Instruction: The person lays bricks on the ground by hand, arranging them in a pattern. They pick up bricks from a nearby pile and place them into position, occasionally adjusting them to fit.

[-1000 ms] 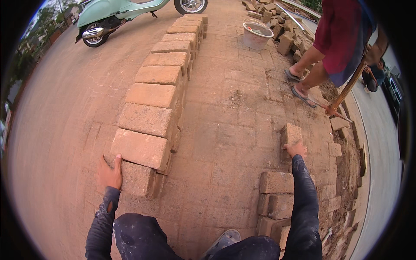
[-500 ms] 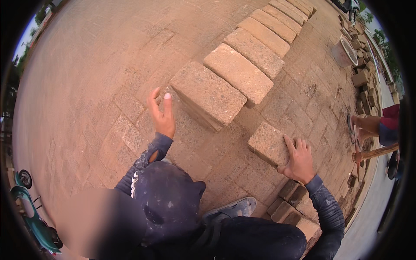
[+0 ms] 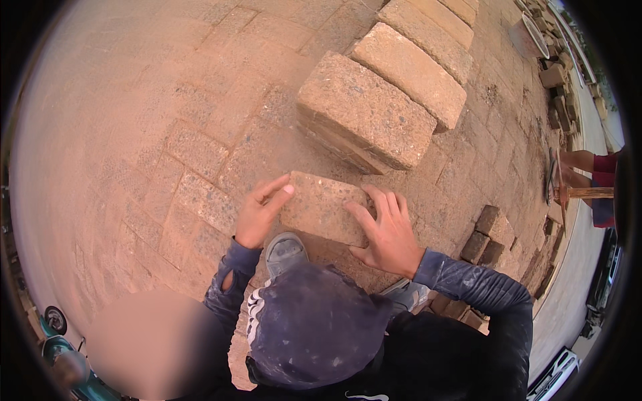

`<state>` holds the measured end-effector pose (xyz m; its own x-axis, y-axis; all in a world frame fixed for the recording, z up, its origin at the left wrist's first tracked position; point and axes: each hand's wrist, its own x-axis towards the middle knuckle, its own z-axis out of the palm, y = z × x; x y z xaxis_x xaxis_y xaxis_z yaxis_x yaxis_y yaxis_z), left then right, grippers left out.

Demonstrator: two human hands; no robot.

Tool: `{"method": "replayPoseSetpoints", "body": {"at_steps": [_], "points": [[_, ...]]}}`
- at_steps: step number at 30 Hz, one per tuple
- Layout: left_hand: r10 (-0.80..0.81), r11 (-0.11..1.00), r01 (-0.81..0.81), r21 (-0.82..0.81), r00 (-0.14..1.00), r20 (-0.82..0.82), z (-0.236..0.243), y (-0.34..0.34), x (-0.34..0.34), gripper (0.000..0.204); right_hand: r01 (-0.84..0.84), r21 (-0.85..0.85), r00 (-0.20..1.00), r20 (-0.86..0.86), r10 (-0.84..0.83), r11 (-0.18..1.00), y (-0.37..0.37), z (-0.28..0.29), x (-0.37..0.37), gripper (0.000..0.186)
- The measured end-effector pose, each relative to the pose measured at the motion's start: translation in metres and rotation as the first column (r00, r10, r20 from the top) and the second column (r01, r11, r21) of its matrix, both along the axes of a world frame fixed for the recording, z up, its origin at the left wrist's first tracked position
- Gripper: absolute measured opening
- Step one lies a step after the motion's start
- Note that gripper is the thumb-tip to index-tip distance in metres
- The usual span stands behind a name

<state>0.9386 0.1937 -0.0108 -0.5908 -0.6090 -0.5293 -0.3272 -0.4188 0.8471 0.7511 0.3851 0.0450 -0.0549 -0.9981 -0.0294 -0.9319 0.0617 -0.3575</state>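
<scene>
A speckled tan paver brick (image 3: 314,204) is held low over the paving, just above my grey shoe (image 3: 281,254). My left hand (image 3: 259,212) has its fingertips on the brick's left end, while my right hand (image 3: 388,234) grips the right end with its fingers bent over the top. Just beyond it stands a row of similar pavers (image 3: 364,107), lined up side by side toward the top of the view. Several loose pavers (image 3: 488,237) lie stacked to my right.
At the right edge another person's legs (image 3: 575,164) are beside a wooden-handled pickaxe (image 3: 588,192). A pale bucket (image 3: 528,35) and a heap of pavers (image 3: 558,100) are upper right, along a concrete strip (image 3: 582,294). A teal scooter (image 3: 67,354) is at lower left.
My right hand has brought the brick leftward to the front of my body, where my left hand now touches it too. The view has swung down and to the left.
</scene>
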Motion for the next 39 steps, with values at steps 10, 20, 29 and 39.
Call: {"method": "replayPoseSetpoints", "body": {"at_steps": [10,20,29,39], "points": [[-0.142,0.605,0.286,-0.743,0.957,0.252,-0.113,-0.015,0.025,0.129,0.233,0.806,0.372,0.443,-0.816,0.544,0.019,-0.093,0.009,0.070],[0.018,0.761,-0.062,-0.646,0.997,-0.074,-0.166,-0.009,-0.018,0.133,0.272,0.711,0.261,0.594,-0.761,0.648,-0.017,-0.122,-0.023,0.064],[0.090,0.424,0.213,-0.880,0.957,0.275,-0.074,-0.147,-0.044,0.046,0.313,0.720,0.620,0.338,-0.708,0.619,0.101,-0.037,-0.159,0.058],[-0.321,-0.436,0.434,-0.788,0.743,0.587,0.050,-0.017,-0.240,0.076,0.900,-0.012,-0.434,-0.119,-0.893,-0.436,0.451,0.103,-0.051,0.057]]}}
